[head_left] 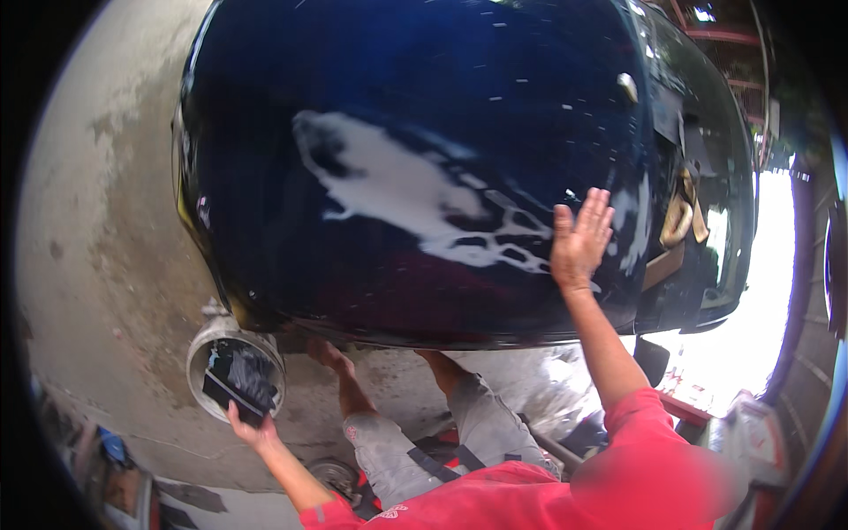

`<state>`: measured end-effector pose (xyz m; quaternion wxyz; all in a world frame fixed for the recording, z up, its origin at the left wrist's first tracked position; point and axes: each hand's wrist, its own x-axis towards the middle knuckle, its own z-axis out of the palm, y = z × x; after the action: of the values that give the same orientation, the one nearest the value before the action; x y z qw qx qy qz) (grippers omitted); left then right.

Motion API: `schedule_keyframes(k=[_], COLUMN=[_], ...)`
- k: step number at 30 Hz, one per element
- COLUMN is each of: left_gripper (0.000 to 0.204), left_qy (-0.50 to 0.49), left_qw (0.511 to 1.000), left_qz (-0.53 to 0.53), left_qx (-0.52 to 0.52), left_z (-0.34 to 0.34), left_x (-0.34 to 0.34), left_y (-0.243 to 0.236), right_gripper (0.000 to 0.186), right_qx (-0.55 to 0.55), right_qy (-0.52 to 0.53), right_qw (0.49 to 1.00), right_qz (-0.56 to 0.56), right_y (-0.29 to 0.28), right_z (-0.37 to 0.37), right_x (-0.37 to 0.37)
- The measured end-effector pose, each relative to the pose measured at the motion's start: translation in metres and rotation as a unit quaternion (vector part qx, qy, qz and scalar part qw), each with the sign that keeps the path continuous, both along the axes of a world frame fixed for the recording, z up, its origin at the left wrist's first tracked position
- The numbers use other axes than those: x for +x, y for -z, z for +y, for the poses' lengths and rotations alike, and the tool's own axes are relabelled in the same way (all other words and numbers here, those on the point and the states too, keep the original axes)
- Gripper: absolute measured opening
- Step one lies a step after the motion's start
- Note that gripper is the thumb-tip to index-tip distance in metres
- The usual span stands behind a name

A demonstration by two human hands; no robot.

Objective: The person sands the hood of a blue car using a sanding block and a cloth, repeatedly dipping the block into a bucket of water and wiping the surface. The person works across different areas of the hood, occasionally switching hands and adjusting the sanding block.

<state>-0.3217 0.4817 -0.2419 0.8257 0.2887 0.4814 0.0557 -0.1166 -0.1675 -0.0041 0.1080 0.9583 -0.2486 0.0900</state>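
My right hand (583, 238) lies with its fingers stretched out flat against the dark blue car hood (424, 66). Beside it, pale dull patches (389, 172) run diagonally across the glossy paint, broken into thin loops near the hand. Low on the left, my left hand (253, 430) grips a flat black rectangular piece (237, 397) with a light line along one edge; its exact kind I cannot make out. That piece is over the mouth of a whitish bucket (196, 375), whose inside looks dark and shiny.
Near the windshield lie a small whitish block (627, 87), tan curved items (685, 212) and a brown strip (664, 267). A side mirror (652, 362) sticks out at the car's near side. Stained concrete floor (124, 230) extends left; clutter (128, 486) stands at lower left.
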Motion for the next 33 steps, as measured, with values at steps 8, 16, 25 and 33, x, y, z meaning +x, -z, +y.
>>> schedule_keyframes(k=[8, 16, 25, 33], left_gripper=[0.060, 0.099, 0.083, 0.080], left_qy=[0.193, 0.517, 0.375, 0.360], left_qw=[0.935, 0.694, 0.719, 0.723], left_qz=[-0.283, -0.461, -0.345, -0.361], left_qx=[-0.090, 0.194, 0.472, 0.466], left_z=[-0.200, -0.562, -0.600, -0.592], left_x=[0.138, 0.314, 0.515, 0.508], left_y=[-0.288, -0.396, -0.290, -0.267], right_gripper=[0.102, 0.027, 0.080, 0.056], right_qx=[0.462, 0.846, 0.143, 0.147], right_qy=[-0.098, 0.043, -0.256, -0.296], right_qw=[0.871, 0.476, 0.956, 0.930], right_qz=[-0.138, -0.237, -0.005, -0.163], right_y=[-0.075, -0.187, -0.115, -0.077], right_z=[0.032, -0.114, -0.287, -0.432], right_x=[0.000, 0.048, 0.011, 0.215])
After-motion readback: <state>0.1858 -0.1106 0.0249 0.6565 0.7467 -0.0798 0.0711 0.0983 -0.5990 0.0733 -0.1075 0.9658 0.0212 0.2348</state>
